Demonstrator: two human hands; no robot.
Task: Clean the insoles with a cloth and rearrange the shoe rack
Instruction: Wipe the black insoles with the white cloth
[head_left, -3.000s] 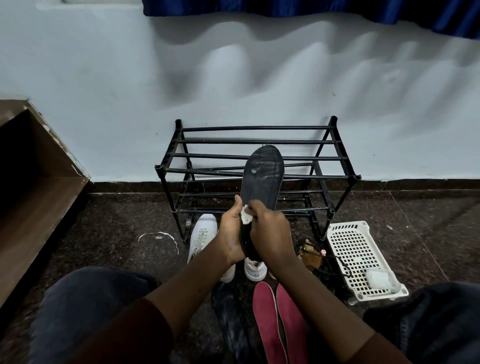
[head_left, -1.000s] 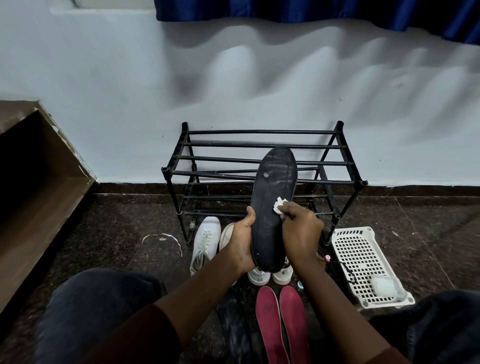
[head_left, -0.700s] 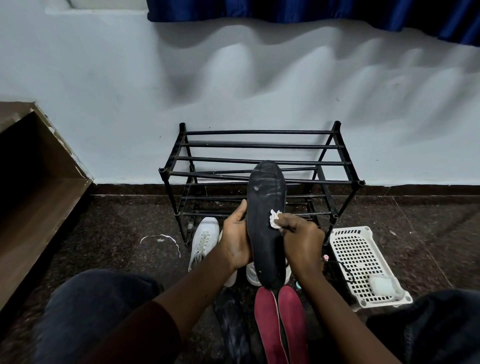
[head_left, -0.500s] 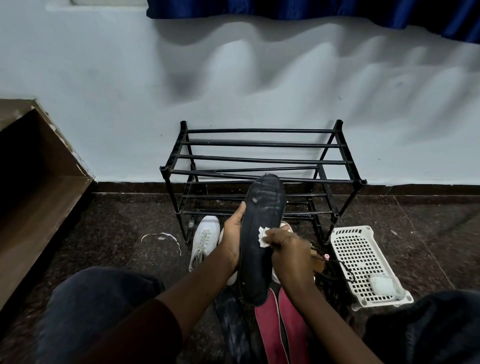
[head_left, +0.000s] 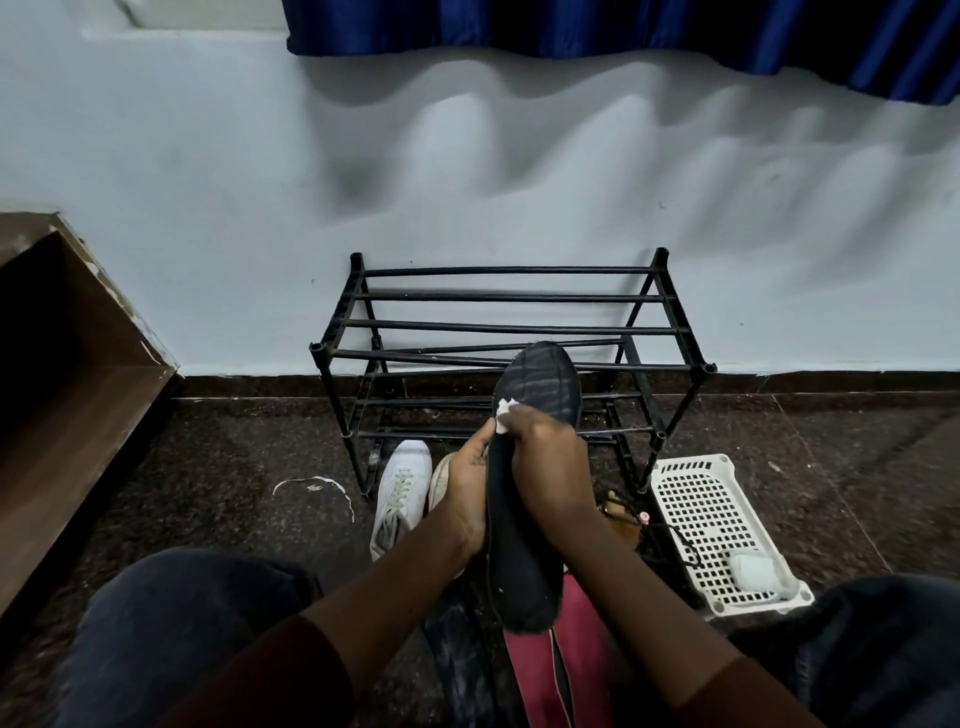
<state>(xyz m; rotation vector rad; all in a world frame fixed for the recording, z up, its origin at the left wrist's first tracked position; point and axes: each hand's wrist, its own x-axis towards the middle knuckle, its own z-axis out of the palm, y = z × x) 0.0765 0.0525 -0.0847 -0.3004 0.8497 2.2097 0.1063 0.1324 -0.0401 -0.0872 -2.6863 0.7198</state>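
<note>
Left hand (head_left: 465, 499) grip curled round black insole (head_left: 524, 566), held upright before shoe rack (head_left: 509, 299), over red insoles (head_left: 582, 649). Right hand (head_left: 550, 467) grip pinched cloth (head_left: 504, 415) against it. Risk: hard wiping could twist the insole loose.

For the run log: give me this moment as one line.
phase: wiping | left hand: grips black insole | right hand: pinches white cloth against insole | shoe rack: behind
</note>
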